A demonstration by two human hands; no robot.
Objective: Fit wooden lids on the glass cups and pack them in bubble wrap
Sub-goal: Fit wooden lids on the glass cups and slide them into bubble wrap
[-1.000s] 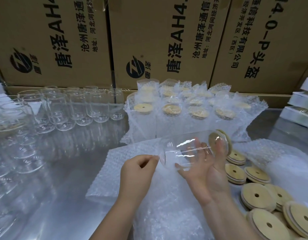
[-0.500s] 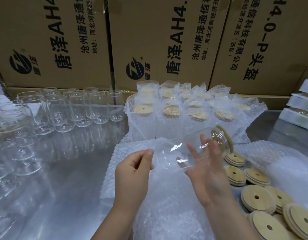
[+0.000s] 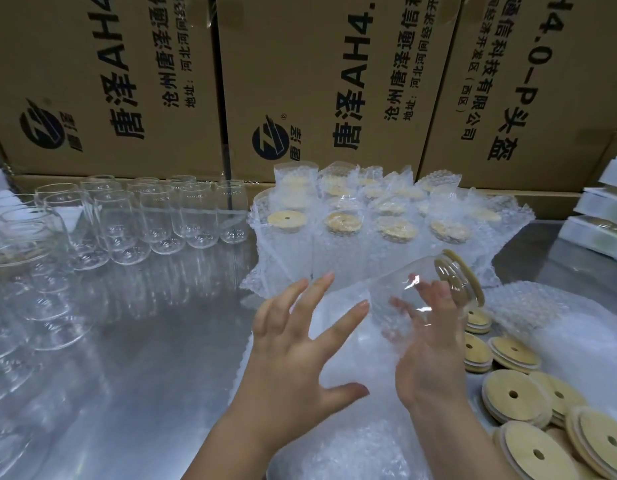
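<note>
You're cradling the lidded cup (image 3: 404, 278) in your right grip (image 3: 435, 355), fingers nearly straight, while your left grip (image 3: 293, 362) is hovering spread and empty, likely readying the bubble wrap (image 3: 352, 358).

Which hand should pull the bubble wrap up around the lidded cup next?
Left. The left hand is free, fingers spread above the bubble wrap, near the base of the lidded cup. The right hand is busy under the cup, carrying it on its fingers.

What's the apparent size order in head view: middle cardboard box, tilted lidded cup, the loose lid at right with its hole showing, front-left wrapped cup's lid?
1. middle cardboard box
2. lidded cup
3. loose lid, nearer the camera
4. wrapped cup's lid, farther back; real sizes of 3 and 4 may match
</note>
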